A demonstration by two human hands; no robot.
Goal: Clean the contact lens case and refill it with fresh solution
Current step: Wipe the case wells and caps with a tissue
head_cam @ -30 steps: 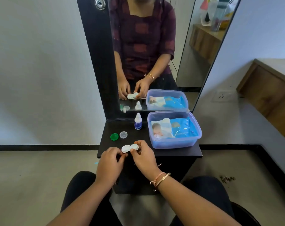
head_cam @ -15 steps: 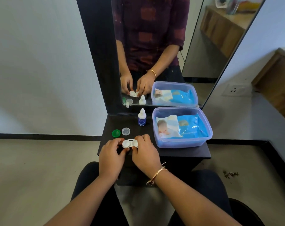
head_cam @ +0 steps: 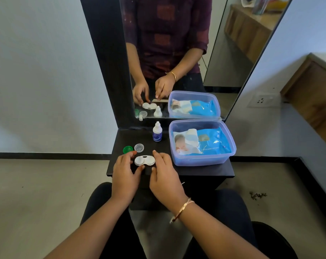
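The white contact lens case (head_cam: 145,160) lies uncapped on the small black table (head_cam: 195,171), between my two hands. My left hand (head_cam: 124,171) pinches its left lobe, thumb against the near edge and forefinger at the far side. My right hand (head_cam: 165,176) curves round the right lobe with its fingertips just off the rim; the mirror shows them slightly apart from the case. The green cap (head_cam: 127,149) and the clear cap (head_cam: 139,147) lie just behind the case to the left. A small white solution bottle (head_cam: 157,132) stands capped at the back.
A clear plastic tub (head_cam: 203,159) holding a blue pack of wipes fills the table's right half. A tall mirror (head_cam: 177,53) in a black frame rises directly behind the table. My knees are under the near edge.
Both hands lowered the case from just above the table onto its top. My right hand's fingers have eased off the case.
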